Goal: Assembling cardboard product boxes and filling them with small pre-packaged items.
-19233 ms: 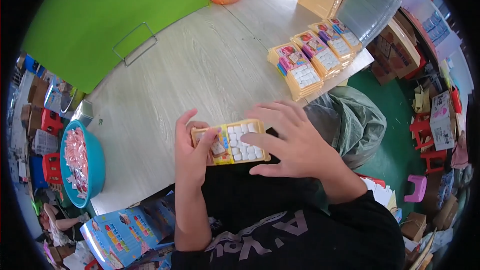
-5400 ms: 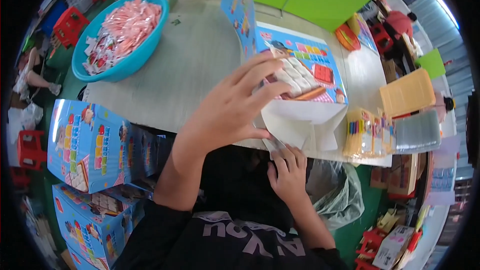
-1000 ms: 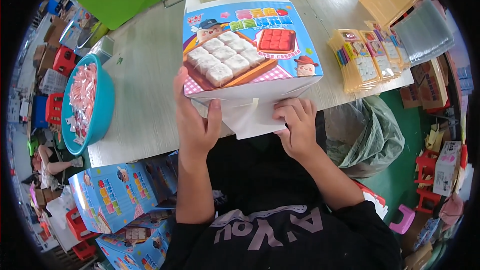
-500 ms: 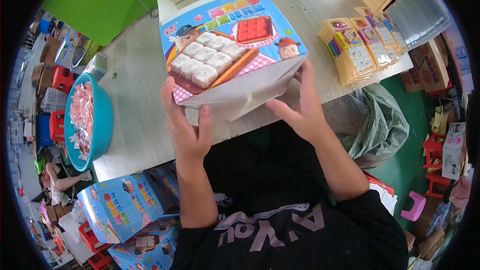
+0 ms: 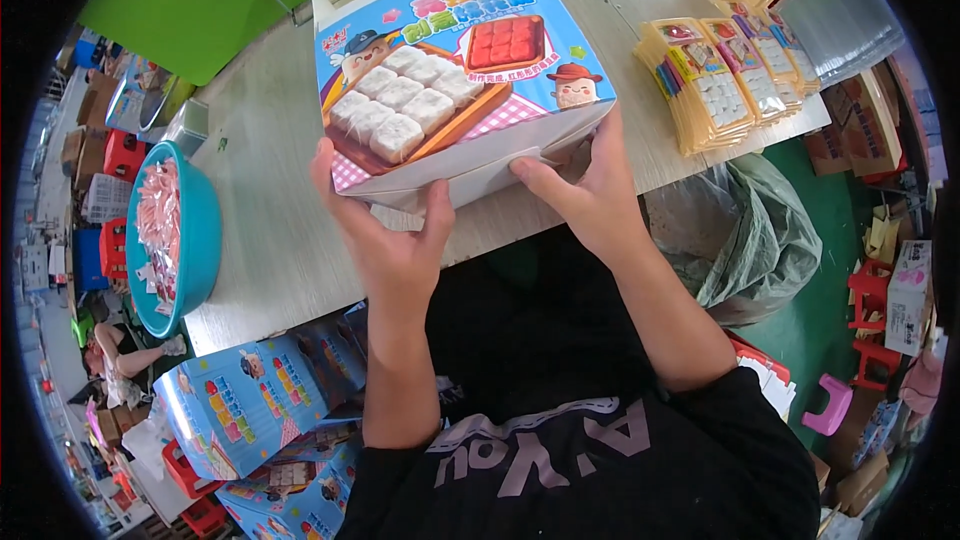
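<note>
Blue box (image 5: 450,70): 12 o'clock | left hand (image 5: 385,230) at its 7, right hand (image 5: 585,190) at its 5 | fingers are pinching its white near end (image 5: 475,173)

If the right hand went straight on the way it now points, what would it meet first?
Probably the blue printed cardboard box: the right hand has its thumb against the box's white end. Depth beyond it is unclear.

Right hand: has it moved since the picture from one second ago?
Yes, forward: judged against the front edge of the table, the right hand now reaches farther over it, holding the blue box.
</note>
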Action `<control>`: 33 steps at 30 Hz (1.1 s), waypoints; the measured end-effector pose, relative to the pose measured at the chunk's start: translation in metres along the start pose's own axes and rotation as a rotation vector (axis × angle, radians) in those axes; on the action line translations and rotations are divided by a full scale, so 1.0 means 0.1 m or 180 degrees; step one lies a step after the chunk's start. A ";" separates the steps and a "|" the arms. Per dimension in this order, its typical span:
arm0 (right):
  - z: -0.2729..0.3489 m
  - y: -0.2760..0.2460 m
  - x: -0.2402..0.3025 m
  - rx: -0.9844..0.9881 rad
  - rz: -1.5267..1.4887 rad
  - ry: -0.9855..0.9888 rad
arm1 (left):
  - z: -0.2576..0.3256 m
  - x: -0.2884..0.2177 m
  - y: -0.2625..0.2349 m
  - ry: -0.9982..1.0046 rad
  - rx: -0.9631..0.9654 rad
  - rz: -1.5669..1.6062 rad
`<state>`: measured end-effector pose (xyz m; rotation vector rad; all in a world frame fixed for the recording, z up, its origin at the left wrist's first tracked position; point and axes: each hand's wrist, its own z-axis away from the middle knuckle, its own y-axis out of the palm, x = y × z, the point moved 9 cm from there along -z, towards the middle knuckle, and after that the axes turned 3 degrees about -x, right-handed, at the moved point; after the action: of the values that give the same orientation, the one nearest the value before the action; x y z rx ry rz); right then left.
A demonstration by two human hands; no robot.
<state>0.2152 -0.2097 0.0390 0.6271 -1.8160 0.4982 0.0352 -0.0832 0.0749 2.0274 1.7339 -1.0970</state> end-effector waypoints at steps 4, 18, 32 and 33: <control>0.04 0.04 -0.04 -0.0027 -0.0258 0.0202 | 0.02 0.01 0.02 -0.0054 -0.0091 0.0170; -0.01 0.07 0.01 -0.0036 0.0758 -0.0131 | 0.01 -0.02 0.03 0.0178 -0.0154 -0.0221; -0.06 -0.01 0.03 -0.0301 0.0985 -0.0378 | 0.04 0.01 0.01 0.0135 -0.0054 -0.0075; -0.06 -0.01 0.01 -0.0188 0.1038 -0.0318 | 0.05 0.03 0.01 0.0077 -0.0089 0.0004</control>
<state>0.2199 -0.2073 0.0419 0.3197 -2.0326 0.6361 0.0343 -0.0840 0.0693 2.0329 1.7494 -1.0464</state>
